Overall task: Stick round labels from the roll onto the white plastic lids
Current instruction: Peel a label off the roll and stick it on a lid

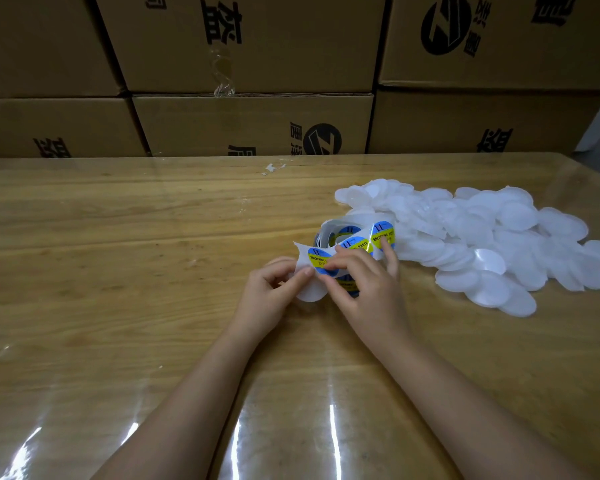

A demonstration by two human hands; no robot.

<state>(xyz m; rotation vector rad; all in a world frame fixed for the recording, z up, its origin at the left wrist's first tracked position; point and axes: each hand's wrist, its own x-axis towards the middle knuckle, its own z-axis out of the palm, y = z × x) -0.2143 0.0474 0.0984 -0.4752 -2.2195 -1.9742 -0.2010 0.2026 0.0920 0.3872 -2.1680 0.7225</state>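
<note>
A roll of round blue-and-yellow labels (357,239) on white backing paper lies at the table's middle, its strip leading toward me. My left hand (269,292) pinches the strip's free end and a white plastic lid (309,292) under it. My right hand (364,282) pinches the edge of the nearest label (317,258) with thumb and forefinger, its other fingers spread over the strip. A big heap of white plastic lids (482,237) lies just to the right of the roll.
The wooden table (118,271) has a glossy clear cover. Stacked cardboard boxes (250,123) stand along its far edge. A few scraps of white paper (272,168) lie near the far edge.
</note>
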